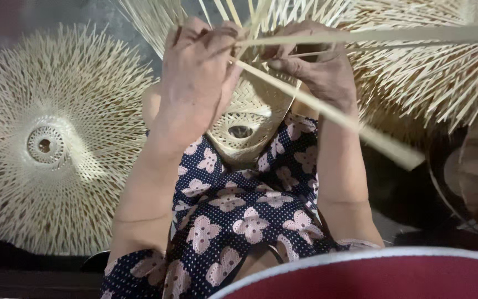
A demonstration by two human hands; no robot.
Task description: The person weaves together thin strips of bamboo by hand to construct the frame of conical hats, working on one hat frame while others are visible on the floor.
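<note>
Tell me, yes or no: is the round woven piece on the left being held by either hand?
No. The round woven piece lies apart at the left, while the left hand and right hand grip bamboo strips of the centre weave.

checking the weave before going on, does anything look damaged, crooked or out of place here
Nothing stands out. The left hand and right hand grip loose bamboo strips at the rim of the half-woven basket, whose weave looks even. The loose ends are simply unwoven. A round woven piece at the left looks intact.

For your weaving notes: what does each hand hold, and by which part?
Both hands, left hand and right hand, grip loose bamboo strips near the woven edge of the half-made basket.
</note>
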